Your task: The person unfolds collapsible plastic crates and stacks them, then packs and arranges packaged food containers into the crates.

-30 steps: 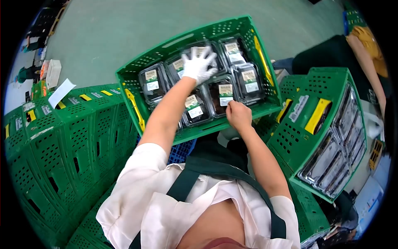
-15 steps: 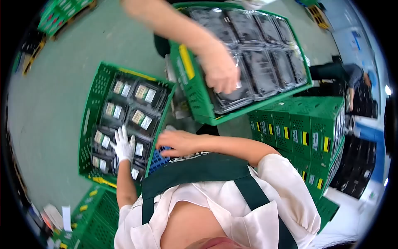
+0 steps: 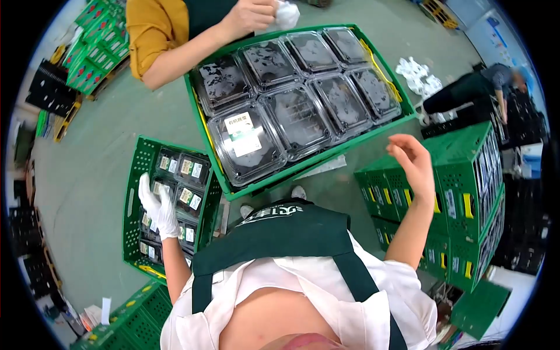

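My left hand point(image 3: 157, 210), in a white glove, hovers over or touches the left side of a green crate point(image 3: 133, 192); its fingers are stretched out and hold nothing. Inside that crate lie several clear plastic boxes point(image 3: 189, 198) with labels on their lids. My bare right hand point(image 3: 415, 166) is raised in the air, right of the middle crate, fingers apart and loosely bent. Before me, the middle green crate point(image 3: 309, 153) holds two rows of clear lidded boxes point(image 3: 297, 119) with dark contents and fogged lids. Only the near-left box carries a label point(image 3: 244, 134).
A co-worker's hand point(image 3: 251, 16) holds a crumpled white thing point(image 3: 287, 14) above the far rim. Stacked green crates point(image 3: 437, 204) stand at right, where another person point(image 3: 478, 90) bends over. More green crates point(image 3: 131, 318) sit at lower left.
My right hand has swung from beside the left crate out to the right. The co-worker's hand has left the near-left box, which now shows a label. The middle crate appears turned and nearer.
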Demonstrator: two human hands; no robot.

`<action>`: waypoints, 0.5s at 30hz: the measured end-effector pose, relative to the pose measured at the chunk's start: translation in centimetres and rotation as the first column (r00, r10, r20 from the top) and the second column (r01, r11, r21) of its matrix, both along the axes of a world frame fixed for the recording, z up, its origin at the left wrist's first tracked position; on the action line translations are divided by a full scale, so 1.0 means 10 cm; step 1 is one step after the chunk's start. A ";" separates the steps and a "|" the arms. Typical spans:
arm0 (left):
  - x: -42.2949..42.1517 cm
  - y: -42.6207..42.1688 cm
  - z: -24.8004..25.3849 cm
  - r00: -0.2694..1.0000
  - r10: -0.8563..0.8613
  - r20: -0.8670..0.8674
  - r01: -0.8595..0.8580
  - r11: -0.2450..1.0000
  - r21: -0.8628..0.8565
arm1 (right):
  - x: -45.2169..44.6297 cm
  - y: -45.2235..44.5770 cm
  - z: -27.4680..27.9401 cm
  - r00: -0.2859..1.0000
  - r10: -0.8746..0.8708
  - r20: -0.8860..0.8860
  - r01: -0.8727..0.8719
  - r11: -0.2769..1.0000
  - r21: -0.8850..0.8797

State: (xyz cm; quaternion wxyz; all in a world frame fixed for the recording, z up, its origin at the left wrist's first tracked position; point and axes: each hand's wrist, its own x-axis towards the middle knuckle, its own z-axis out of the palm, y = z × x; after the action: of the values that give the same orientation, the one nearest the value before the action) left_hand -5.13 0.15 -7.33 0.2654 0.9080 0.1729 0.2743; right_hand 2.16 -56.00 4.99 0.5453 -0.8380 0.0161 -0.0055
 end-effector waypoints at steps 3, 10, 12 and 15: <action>0.34 -0.69 0.58 0.982 -0.104 0.160 0.092 0.992 0.081 | -0.17 0.15 0.49 0.938 0.202 0.282 -0.204 0.979 -0.021; 1.21 -2.03 0.98 0.729 -0.598 -0.335 0.682 0.679 0.273 | -0.08 0.67 0.99 0.148 0.660 0.736 -0.853 0.462 -0.243; 1.47 -2.15 0.70 0.781 -0.525 -0.338 0.623 0.691 0.366 | -0.10 0.74 1.02 0.130 0.535 0.835 -0.829 0.521 -0.204; 1.74 -2.24 0.61 0.823 -0.457 -0.338 0.565 0.718 0.406 | -0.16 0.78 0.80 0.172 0.447 0.878 -0.829 0.547 -0.116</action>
State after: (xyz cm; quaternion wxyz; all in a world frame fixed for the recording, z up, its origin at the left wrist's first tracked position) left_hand 12.25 -22.29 -1.23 0.0721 0.9804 -0.1337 0.1252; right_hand 0.57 -48.24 12.99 0.5808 -0.5144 -0.6089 -0.1653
